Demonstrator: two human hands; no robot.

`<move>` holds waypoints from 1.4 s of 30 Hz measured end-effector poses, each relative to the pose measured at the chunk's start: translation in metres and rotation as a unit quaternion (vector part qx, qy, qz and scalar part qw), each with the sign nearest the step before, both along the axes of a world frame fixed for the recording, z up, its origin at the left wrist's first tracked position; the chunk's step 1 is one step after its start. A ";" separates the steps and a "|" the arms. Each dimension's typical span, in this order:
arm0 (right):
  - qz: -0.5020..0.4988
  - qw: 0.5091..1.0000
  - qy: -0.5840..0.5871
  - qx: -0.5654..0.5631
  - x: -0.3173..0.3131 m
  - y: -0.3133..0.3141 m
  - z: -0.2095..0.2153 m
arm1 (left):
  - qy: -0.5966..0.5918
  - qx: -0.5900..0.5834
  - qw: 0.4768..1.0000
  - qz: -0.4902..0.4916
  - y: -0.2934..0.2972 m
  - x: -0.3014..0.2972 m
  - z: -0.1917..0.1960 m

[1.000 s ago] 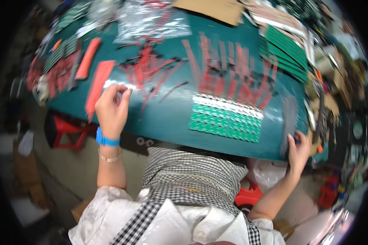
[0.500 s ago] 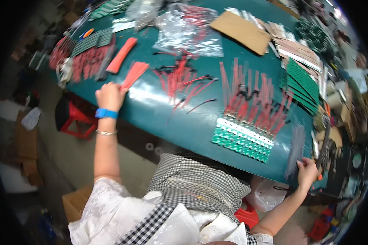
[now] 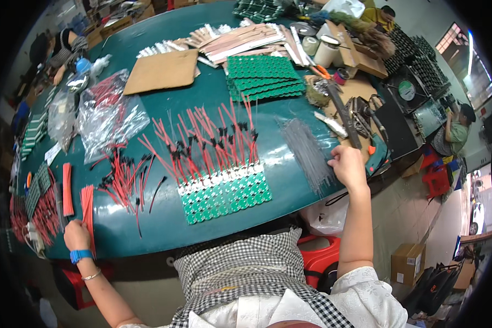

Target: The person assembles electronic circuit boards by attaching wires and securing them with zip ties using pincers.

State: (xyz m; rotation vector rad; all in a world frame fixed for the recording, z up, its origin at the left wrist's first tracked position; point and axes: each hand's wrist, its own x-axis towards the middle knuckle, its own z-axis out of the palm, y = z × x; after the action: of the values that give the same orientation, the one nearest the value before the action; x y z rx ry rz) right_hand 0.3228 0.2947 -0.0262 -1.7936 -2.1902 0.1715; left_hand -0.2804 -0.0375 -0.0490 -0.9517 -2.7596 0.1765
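Note:
At the near left edge, my left hand (image 3: 77, 236), with a blue wristband, has curled fingers against a bundle of thin red wires (image 3: 87, 205); what its fingertips hold is hidden. On the right, my right hand (image 3: 349, 164) is closed in a pinch beside a bundle of thin grey strands (image 3: 310, 153). Anything between those fingertips is too small to make out. Between my hands lies a panel of green circuit boards (image 3: 227, 199) with red wires and black connectors (image 3: 210, 145) standing along its far edge. Loose red wires with black ends (image 3: 123, 177) are heaped left of it.
Another red bundle (image 3: 67, 188) lies near my left hand. Farther back are clear plastic bags (image 3: 112, 120), cardboard (image 3: 161, 71), stacked green boards (image 3: 265, 76) and pale strips (image 3: 240, 41). A soldering iron (image 3: 361, 117) and orange-handled tool (image 3: 339, 101) sit at the right. Other people are farther off.
The view has swung to the right, so the table's things appear farther left. My right hand has moved from the grey bundle's near end up along its right side. My left hand stays by the red wires.

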 end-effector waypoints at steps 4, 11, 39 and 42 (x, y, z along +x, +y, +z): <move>-0.012 1.000 0.020 -0.016 0.003 0.003 -0.009 | -0.038 0.043 0.998 0.024 0.005 0.000 0.004; -0.015 0.999 0.029 -0.040 0.016 0.003 -0.017 | -0.023 -0.003 1.000 -0.011 0.004 -0.022 -0.010; 0.020 0.900 0.434 -0.048 -0.028 -0.042 -0.004 | 0.006 0.049 0.998 0.033 0.005 0.009 0.006; 0.085 0.961 0.235 0.120 -0.035 -0.044 -0.005 | 0.023 0.056 0.998 0.026 -0.009 0.015 0.015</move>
State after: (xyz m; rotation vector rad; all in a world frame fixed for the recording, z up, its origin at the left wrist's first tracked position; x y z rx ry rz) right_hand 0.2877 0.2502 -0.0311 -1.2754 -1.9218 0.3191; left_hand -0.2659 -0.0462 -0.0338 -0.8389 -2.7210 0.0503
